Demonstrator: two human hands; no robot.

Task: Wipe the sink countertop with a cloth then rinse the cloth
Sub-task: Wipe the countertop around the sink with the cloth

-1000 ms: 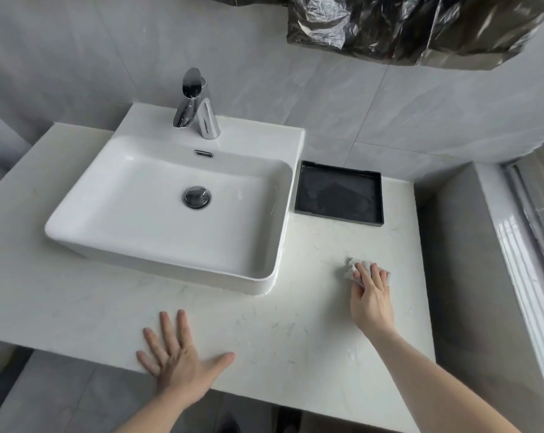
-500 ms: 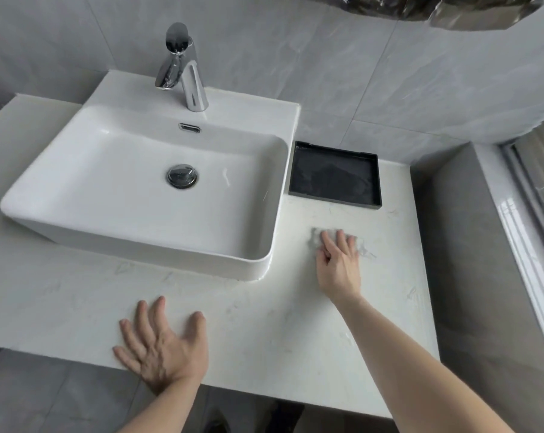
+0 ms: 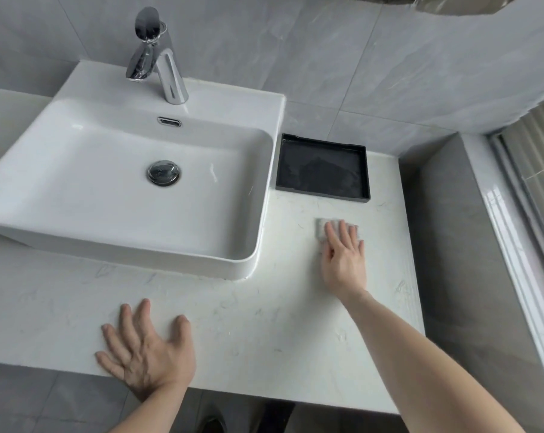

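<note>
Pressing flat, fingers spread, the right hand (image 3: 342,260) covers most of a pale, crumpled cloth (image 3: 322,229) on the counter (image 3: 264,332), right of centre, just below the black tray (image 3: 322,167). Only the cloth's upper and left edges show. Left hand (image 3: 145,351) lies splayed, empty, at the lower-left counter edge.

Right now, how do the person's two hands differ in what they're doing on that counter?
The right hand presses a small pale cloth flat under its fingers, while the left hand has nothing under it. The right hand lies further back, just in front of the black tray; the left hand sits at the countertop's near edge, in front of the sink. The left fingers spread wide; the right ones lie closer together. Both are palm down on the countertop.
</note>
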